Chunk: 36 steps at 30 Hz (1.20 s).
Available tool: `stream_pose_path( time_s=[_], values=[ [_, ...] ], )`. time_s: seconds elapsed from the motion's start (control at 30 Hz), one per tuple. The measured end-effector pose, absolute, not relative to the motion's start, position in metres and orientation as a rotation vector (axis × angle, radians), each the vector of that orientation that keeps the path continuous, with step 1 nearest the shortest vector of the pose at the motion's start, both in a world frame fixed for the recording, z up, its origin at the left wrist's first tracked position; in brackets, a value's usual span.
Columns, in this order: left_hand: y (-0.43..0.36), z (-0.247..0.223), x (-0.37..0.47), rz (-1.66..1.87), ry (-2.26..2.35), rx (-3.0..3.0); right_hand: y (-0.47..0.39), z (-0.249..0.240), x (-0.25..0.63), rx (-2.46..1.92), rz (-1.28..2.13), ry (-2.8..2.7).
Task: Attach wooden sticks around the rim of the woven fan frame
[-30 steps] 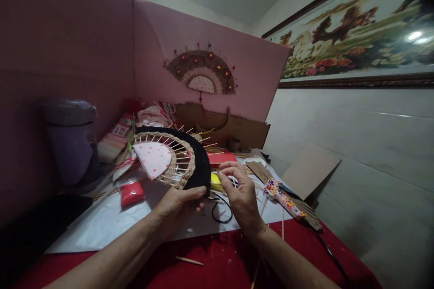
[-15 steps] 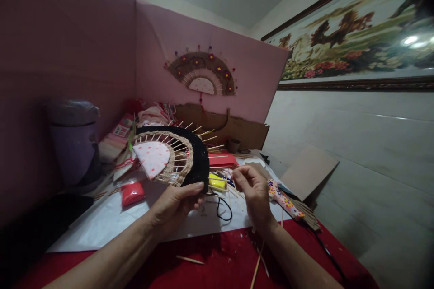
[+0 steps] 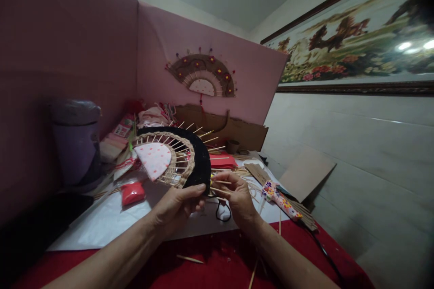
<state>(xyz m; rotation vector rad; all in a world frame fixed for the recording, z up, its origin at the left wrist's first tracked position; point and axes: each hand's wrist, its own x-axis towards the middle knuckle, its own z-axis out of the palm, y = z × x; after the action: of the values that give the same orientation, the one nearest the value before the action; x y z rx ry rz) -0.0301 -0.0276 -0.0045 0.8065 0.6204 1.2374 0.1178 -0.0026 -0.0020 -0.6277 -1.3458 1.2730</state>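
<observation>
A fan-shaped piece with a black band [image 3: 200,158], a woven ring, thin sticks fanning outward and a white dotted half-round centre [image 3: 154,160] is held up above the table. My left hand [image 3: 181,205] grips its lower right end, thumb on the black band. At the sticks just right of that end is my right hand [image 3: 237,196], its fingers pinched together around the stick tips; anything small between them is hidden. A black cord loop [image 3: 224,211] hangs below the fan between my hands.
A packet of red clay [image 3: 132,193] lies left on white paper; a lidded purple container [image 3: 76,144] stands farther left. The flowery-handled tool [image 3: 281,201] is at right. Another fan [image 3: 203,72] hangs on the pink panel.
My right hand has moved left to the fan's outer sticks, over where the yellow packet showed. My left hand still holds the fan, which has barely shifted.
</observation>
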Motion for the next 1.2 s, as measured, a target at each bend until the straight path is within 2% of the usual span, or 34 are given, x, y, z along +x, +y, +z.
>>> stream_pose_path(
  time_s=[0.73,1.2],
  values=[
    [-0.0269,-0.0061,-0.03,1.229,0.605,0.821,-0.0025,-0.0071,0.115,-0.601,1.081,-1.486],
    [-0.0272,-0.0059,-0.03,1.216,0.595,0.825,-0.0026,-0.0102,0.1107,-0.589,0.966,-1.392]
  ],
)
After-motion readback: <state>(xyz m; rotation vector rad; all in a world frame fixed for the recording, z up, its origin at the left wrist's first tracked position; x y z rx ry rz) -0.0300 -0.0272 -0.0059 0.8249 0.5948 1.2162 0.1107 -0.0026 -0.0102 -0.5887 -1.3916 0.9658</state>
